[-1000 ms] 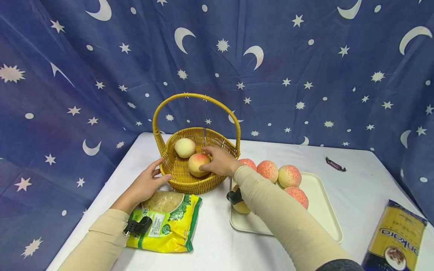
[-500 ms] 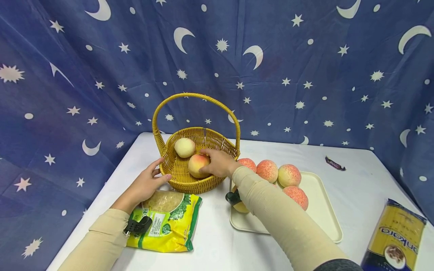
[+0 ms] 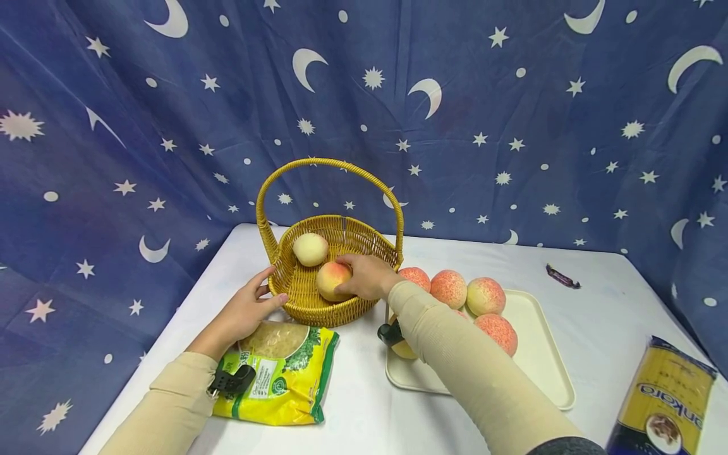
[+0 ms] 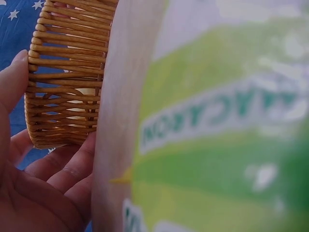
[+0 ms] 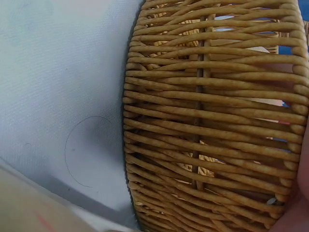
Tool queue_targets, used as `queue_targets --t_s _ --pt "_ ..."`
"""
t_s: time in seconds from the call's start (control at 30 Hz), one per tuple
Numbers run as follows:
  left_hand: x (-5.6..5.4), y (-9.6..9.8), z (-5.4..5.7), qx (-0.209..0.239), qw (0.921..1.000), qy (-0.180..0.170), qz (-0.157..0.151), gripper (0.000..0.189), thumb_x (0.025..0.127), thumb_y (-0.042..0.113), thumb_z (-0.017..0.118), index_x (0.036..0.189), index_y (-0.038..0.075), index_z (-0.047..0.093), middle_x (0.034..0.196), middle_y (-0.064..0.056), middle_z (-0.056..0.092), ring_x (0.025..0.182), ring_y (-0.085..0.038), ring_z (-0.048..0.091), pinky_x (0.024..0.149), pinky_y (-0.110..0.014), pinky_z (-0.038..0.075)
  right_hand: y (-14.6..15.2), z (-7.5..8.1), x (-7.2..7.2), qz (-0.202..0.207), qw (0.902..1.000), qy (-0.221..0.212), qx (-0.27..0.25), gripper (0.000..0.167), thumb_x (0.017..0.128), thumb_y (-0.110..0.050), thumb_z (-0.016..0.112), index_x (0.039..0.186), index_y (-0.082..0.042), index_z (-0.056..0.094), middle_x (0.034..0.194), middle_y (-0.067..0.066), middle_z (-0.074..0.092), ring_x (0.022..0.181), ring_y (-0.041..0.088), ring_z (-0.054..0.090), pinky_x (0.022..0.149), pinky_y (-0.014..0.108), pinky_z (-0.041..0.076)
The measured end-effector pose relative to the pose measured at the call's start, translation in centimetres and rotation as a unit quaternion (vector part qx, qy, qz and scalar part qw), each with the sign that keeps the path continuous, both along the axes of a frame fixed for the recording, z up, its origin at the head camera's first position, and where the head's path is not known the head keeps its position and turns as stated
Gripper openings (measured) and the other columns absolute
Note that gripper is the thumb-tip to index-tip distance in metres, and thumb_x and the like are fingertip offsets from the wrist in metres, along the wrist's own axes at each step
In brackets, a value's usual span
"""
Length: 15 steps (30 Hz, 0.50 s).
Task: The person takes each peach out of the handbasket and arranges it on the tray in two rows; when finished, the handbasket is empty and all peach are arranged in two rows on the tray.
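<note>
A golden wicker basket (image 3: 324, 311) with a tall arched handle stands on the table. One pale peach (image 3: 310, 249) lies inside it, at the back left. My right hand (image 3: 370, 277) reaches over the basket's right rim and grips a second, red-and-yellow peach (image 3: 333, 280) low in the basket. At the basket's left front, my left hand (image 3: 244, 309) holds the rim, thumb at the edge and fingers against the outer wall. The left wrist view shows that thumb (image 4: 17, 79) touching the wicker. In the right wrist view the basket's wall hides the gripped peach.
A beige tray (image 3: 543, 354) with several peaches (image 3: 486, 296) sits to the right, partly under my right forearm. A yellow-green food bag (image 3: 284, 392) lies below my left wrist. A gold-and-blue packet (image 3: 662, 395) lies at far right, and a small purple-wrapped candy (image 3: 563, 277) behind.
My right hand and the peach it grips have shifted very slightly within the basket. My left hand stays at the rim.
</note>
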State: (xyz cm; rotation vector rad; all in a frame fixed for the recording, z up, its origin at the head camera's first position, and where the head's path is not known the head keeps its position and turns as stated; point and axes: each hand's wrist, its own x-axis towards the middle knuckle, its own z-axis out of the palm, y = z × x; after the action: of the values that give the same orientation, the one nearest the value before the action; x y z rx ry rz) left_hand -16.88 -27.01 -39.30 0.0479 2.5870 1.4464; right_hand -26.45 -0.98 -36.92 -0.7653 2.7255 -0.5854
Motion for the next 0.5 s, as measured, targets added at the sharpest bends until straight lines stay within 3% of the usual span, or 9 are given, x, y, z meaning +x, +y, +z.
queue_targets --t_s 0.27,0.5 --pt "0.1 0.2 0.2 -0.009 0.9999 -0.006 0.0 0.089 0.099 0.05 0.06 0.163 0.015 0.009 0.158 -0.03 0.023 0.144 -0.046 0.025 0.111 -0.062 0.03 0.6 -0.1 0.1 -0.001 0.9992 0.012 -0.037 0.07 0.087 -0.041 0.078 0.148 -0.019 0.052 0.141 0.005 0.058 0.126 0.025 0.054 0.104 0.039 0.043" --pt "0.1 0.3 0.3 -0.014 0.9999 -0.009 -0.001 0.089 0.099 0.05 0.059 0.163 0.015 0.008 0.155 -0.035 0.025 0.143 -0.048 0.027 0.11 -0.063 0.029 1.4 0.9 0.3 0.001 0.9965 0.018 -0.081 0.069 0.086 -0.033 0.079 0.147 -0.014 0.052 0.141 0.005 0.057 0.123 0.024 0.056 0.102 0.038 0.044"
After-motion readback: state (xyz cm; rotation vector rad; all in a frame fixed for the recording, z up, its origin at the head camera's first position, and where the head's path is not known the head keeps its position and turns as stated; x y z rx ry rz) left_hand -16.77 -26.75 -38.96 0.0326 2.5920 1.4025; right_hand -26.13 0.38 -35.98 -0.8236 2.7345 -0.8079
